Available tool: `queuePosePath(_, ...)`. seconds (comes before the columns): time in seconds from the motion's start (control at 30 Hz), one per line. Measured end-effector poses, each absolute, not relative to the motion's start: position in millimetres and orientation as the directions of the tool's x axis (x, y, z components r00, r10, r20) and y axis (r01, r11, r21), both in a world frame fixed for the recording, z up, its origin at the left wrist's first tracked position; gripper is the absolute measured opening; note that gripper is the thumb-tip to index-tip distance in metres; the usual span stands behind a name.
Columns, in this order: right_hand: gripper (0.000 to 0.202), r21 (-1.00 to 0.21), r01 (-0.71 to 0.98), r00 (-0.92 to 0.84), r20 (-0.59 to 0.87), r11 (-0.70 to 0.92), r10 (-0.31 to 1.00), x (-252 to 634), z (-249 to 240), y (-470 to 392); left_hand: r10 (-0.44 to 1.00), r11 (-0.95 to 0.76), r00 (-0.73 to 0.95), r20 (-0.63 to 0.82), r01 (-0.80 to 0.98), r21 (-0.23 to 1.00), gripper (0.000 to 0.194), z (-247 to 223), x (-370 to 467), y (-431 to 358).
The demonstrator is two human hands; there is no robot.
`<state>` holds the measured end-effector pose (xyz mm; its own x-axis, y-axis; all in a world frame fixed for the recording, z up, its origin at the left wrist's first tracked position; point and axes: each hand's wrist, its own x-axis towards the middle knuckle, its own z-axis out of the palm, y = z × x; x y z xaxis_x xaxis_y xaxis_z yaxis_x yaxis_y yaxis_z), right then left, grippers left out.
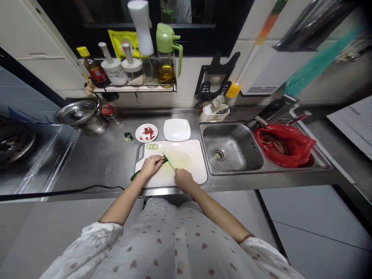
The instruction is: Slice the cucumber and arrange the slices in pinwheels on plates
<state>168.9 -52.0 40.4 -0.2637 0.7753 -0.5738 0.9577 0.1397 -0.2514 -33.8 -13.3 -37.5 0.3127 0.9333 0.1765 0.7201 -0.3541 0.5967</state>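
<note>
My left hand [152,165] is closed over a dark green cucumber [134,176], pressing it on the white cutting board [188,175]. The cucumber's cut end pokes out past my fingertips. A knife [169,162] is gripped by its handle in my right hand [183,179], with the blade slanting up and left against that end. Several pale cucumber slices [152,147] lie at the board's upper left. Behind the board are a white plate with red chopped pieces [147,133] and a white squarish plate [176,130] with nothing on it.
Right of the board is a steel sink [232,149], then a red plastic bag [286,145]. At the back left stand a lidded pot [84,117] and a red-capped jar [112,114]. A rack [133,88] above holds bottles. Dark green scraps [128,136] lie left of the plates.
</note>
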Motion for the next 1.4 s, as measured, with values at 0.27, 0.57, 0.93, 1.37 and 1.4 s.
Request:
queuePosePath(0.27, 0.032, -0.25, 0.959, -0.258, -0.57, 0.135, 0.78, 167, 38, -51, 0.933, -0.355, 0.314, 0.177, 0.723, 0.593, 0.024, -35, -33, -14)
queuePosePath(0.57, 0.032, -0.23, 0.962, -0.256, -0.57, 0.148, 0.781, 165, 36, -51, 0.936, -0.347, 0.301, 0.18, 0.718, 0.603, 0.023, -34, -33, -14)
queuePosePath(0.93, 0.031, -0.258, 0.959, -0.242, -0.547, 0.114, 0.802, 154, 28, -46, 0.945, -0.32, 0.287, 0.156, 0.716, 0.62, 0.025, -35, -34, -15)
queuePosePath(1.37, 0.029, -0.22, 0.971, -0.208, -0.558, 0.098, 0.804, 178, 27, -80, 0.954, -0.29, 0.267, 0.135, 0.716, 0.635, 0.026, -35, -33, -15)
queuePosePath(1.4, 0.029, -0.219, 0.971, -0.205, -0.554, 0.096, 0.807, 180, 26, -82, 0.955, -0.289, 0.266, 0.134, 0.714, 0.638, 0.026, -35, -33, -15)
